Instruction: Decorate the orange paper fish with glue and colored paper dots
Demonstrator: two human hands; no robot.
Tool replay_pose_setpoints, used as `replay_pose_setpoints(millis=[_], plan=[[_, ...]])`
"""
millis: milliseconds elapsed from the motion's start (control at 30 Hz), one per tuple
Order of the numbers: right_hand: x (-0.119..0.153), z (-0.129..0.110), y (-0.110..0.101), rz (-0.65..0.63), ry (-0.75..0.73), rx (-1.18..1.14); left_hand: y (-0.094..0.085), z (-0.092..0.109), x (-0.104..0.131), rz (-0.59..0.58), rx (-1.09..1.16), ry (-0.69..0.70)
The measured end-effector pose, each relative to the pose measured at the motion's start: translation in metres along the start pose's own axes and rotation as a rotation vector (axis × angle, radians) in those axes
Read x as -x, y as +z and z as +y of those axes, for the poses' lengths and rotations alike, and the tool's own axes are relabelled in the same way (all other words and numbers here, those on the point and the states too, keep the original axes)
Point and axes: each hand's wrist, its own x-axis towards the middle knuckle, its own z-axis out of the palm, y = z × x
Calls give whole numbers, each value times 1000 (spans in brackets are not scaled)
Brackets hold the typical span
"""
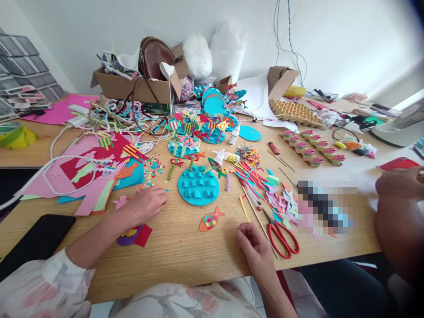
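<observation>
My left hand [147, 205] rests palm down on the table beside small paper dots [155, 168], its fingers together; what may be under them is hidden. My right hand [253, 240] lies near the front edge with curled fingers, just left of the red-handled scissors [283, 238]; nothing shows in it. Between the hands lies an orange paper fish [209, 221] with coloured dots. Behind it is a round blue base [198, 187] with raised paper loops. Paper fish on twisted stems stand at its back edge, near a white glue bottle [219, 157].
Coloured paper sheets [89, 176] and a black phone [39, 240] are on the left. Paper strips [255, 176] and wooden sticks [255, 212] lie right of centre. Egg cartons [294, 112] and a cardboard box [115, 88] stand behind. Another person's arm [397, 216] reaches in at right.
</observation>
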Motion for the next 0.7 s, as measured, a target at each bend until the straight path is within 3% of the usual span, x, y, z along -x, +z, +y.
replay_pose_setpoints(millis=[333,700], plan=[[-1,0,1,3,11,1,-1,5,-5,-75,-177,50],[-1,-4,1,16,19,26,-13,9,-4,-113,-4,17]])
